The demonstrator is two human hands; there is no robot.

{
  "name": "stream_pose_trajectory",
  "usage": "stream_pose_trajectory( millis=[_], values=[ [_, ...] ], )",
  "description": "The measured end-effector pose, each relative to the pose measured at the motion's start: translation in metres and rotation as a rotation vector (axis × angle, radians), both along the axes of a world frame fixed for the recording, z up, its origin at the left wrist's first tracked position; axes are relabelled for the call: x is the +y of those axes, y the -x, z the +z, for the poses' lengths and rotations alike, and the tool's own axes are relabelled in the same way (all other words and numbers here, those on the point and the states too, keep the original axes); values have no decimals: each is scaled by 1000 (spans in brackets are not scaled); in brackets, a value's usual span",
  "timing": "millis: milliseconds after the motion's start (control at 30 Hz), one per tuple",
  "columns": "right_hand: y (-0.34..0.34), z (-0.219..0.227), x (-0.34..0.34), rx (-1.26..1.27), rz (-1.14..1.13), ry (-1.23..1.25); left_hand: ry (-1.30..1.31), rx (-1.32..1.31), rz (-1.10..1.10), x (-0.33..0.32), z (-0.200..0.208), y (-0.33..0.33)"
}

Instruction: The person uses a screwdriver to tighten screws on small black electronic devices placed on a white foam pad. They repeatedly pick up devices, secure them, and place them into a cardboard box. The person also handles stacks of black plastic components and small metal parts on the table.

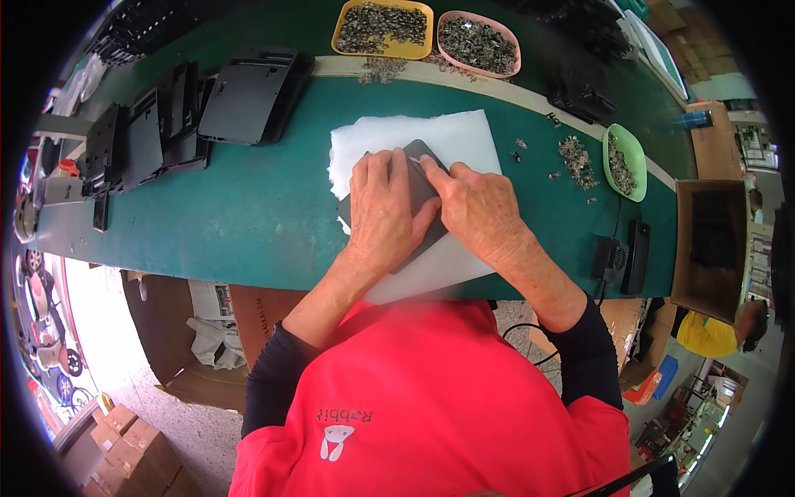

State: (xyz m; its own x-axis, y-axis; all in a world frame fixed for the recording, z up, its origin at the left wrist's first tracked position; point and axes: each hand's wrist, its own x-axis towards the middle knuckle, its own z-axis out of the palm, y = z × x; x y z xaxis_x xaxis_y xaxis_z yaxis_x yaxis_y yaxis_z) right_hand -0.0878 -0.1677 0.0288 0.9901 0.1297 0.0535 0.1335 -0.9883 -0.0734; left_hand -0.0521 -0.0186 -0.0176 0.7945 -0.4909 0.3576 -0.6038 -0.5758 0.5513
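A dark grey flat panel [429,240] lies at an angle on a sheet of white foam [455,132] before me. My left hand [381,207] rests on the panel's left side, fingers laid across its far edge and thumb apart. From the right, my right hand [480,207] reaches over the same panel, its index finger pressing near the far corner while the other fingers curl under. By that fingertip shows a small pale metal piece [414,158], too small to make out. My hands cover much of the panel.
Black plastic panels [248,95] stand at the left of the green table [248,215]. Small metal clips fill a yellow tray [339,37], a pink tray [517,58] and a green tray [638,157]. Loose clips [577,161] lie at right, near a black device [610,258].
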Motion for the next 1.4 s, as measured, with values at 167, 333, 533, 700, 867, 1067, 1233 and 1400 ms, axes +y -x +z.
stream_pose_trajectory(
  millis=[167, 333, 533, 700, 867, 1067, 1233, 1400],
  values=[
    [-9, 16, 14, 87, 22, 62, 67, 56, -14, 1, -4, -1],
    [-23, 42, 21, 229, 61, 41, 102, 10, -15, -3, -5, -2],
    [-24, 37, 30, 109, 197, 178, 0, -143, -47, -5, -11, -5],
    [-20, 21, -5, 146, 90, -5, -10, -181, 11, -3, -4, 3],
    [2, 0, -38, 93, -55, -272, -7, -176, 25, 0, -1, 6],
    [7, -13, -46, 50, -117, -805, 124, 159, 68, 8, -2, -19],
    [13, -12, -54, 182, -275, -1146, 346, 431, -11, 12, 65, -23],
    [30, 5, -66, 108, -363, -1300, 147, -470, -328, 10, 72, 3]
  ],
)
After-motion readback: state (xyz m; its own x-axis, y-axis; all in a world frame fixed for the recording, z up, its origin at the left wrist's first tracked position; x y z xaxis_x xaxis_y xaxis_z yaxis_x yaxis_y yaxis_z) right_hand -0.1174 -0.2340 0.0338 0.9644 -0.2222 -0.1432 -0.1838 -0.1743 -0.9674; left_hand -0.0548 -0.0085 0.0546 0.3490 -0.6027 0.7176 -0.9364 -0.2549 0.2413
